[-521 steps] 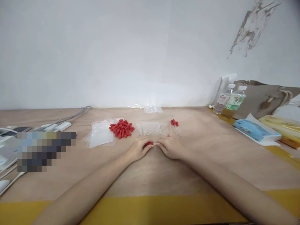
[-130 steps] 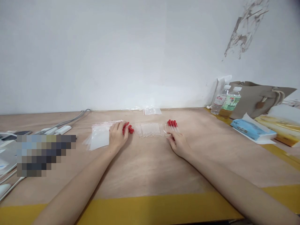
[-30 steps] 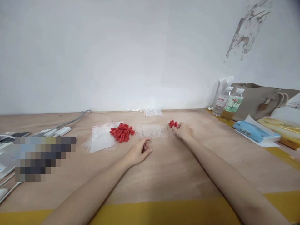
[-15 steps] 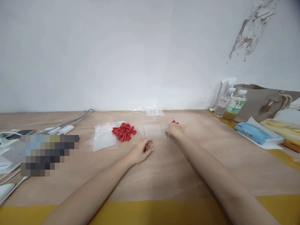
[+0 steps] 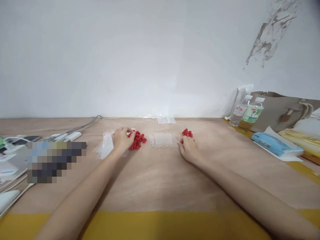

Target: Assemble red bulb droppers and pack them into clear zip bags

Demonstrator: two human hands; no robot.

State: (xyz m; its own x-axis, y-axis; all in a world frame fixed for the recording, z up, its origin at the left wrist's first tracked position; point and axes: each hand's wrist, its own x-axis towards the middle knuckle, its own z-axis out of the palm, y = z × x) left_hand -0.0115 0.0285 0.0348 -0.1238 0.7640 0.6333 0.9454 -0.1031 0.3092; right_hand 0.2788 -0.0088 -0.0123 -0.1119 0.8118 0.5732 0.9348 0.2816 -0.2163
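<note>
A pile of small red rubber caps (image 5: 138,140) lies on the wooden table (image 5: 160,180). My left hand (image 5: 121,141) rests at the pile's left edge, fingertips touching the caps, partly over a stack of clear zip bags (image 5: 106,149). To the right lies a row of clear thin tubes (image 5: 162,140). My right hand (image 5: 188,150) sits at the right end of that row, fingers at the tubes, just below a few red-capped tubes (image 5: 187,133). Whether either hand pinches anything is hidden.
Two plastic bottles (image 5: 246,111), a beige bag (image 5: 280,108) and a blue tissue pack (image 5: 272,145) stand at the right. Cables and white adapters (image 5: 67,135) lie at the left, near a blurred patch. A small clear bag (image 5: 165,119) lies by the wall.
My left hand has moved from the table's middle up and left onto the red caps. My right hand has drawn back slightly toward me, uncovering the red-capped tubes.
</note>
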